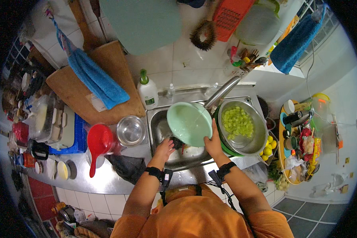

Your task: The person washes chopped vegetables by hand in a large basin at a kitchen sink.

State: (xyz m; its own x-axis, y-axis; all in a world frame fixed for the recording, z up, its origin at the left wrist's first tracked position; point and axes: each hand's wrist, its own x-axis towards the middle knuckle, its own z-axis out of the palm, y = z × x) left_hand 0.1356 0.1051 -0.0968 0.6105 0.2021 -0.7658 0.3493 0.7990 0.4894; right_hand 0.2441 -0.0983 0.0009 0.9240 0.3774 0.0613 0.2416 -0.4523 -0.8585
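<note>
My right hand [215, 145] grips the right rim of a pale green plastic bowl [187, 125], thumb on the inside. The bowl is tilted over the stainless steel sink [160, 126], and a thin stream of water from the metal faucet [223, 90] falls into it. Just below the bowl's lower left edge, my left hand [164, 151] hovers over the sink with nothing in it. Beside it in the basin lies something dark [176, 143], partly hidden by the bowl. Right of the sink, a steel pot [241, 145] contains peeled green grapes or similar pale green fruit [238, 121].
On the left counter stand a steel bowl [131, 131], a red plastic ladle [99, 139], a dark plastic bag [128, 168] and wooden cutting boards [119, 77]. A white pump bottle [148, 93] is behind the sink. Lemons [267, 150] sit right of the pot.
</note>
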